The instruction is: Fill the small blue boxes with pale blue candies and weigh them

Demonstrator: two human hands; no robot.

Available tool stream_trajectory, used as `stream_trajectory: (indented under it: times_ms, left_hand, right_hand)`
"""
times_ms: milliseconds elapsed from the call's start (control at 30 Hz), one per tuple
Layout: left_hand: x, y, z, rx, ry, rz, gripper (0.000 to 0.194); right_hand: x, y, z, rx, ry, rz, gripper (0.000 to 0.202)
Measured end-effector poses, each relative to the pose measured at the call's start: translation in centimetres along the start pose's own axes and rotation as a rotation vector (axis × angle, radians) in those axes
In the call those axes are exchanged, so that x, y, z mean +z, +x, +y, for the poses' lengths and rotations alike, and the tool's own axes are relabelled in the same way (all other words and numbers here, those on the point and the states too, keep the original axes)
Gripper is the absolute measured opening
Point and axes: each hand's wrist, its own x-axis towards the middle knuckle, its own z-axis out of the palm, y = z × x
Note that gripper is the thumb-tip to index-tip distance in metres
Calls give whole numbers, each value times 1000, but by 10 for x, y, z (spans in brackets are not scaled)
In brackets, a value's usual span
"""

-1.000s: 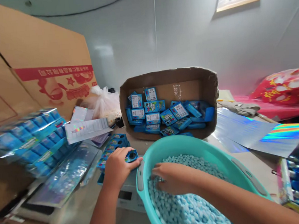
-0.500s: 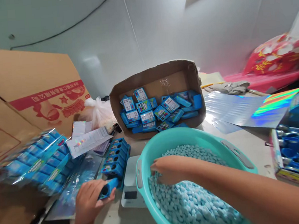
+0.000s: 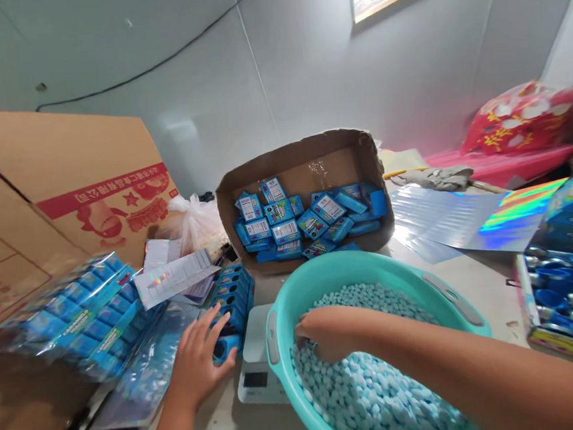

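My left hand [image 3: 199, 360] has its fingers spread at the near end of a row of small blue boxes [image 3: 234, 293] with dark round openings. Its thumb and fingers stand around the nearest box [image 3: 224, 346], which is not lifted. Inside a turquoise tub [image 3: 285, 282], my right hand [image 3: 321, 332] is curled down into pale blue candies [image 3: 377, 394]; its fingertips are partly hidden among them. A white scale [image 3: 261, 384] with a dark display sits between the row and the tub.
Behind the tub, a tilted carton [image 3: 302, 160] holds several blue boxes. On the left are wrapped blue packs [image 3: 89, 319], paper slips [image 3: 174, 278] and a large carton [image 3: 60, 148]. A box of blue-and-silver items [image 3: 569, 290] stands at the right, beside shiny sheets [image 3: 447, 211].
My left hand has moved up and right, set the small blue box at the row's near end and spread its fingers. My right hand stays in the candies. The view has shifted slightly.
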Motion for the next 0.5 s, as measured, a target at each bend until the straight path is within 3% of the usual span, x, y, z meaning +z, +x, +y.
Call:
stream_trajectory:
  times_ms: [100,233,400,500]
  left_hand:
    - [3,28,-4,-57,-31,-69,63]
    - [23,49,-13,-128,-104,-140,65]
    - [42,42,-26,-155,-184,-182,69]
    - [43,38,-19,-209,-229,-141,75]
  right_hand:
    - [0,-1,0,4,0,0,53]
    - [0,2,4,6,2,-16,53]
    - [-7,1,-1,37,23,-14,40]
    - [-20,-15,-10,99,29,48,27]
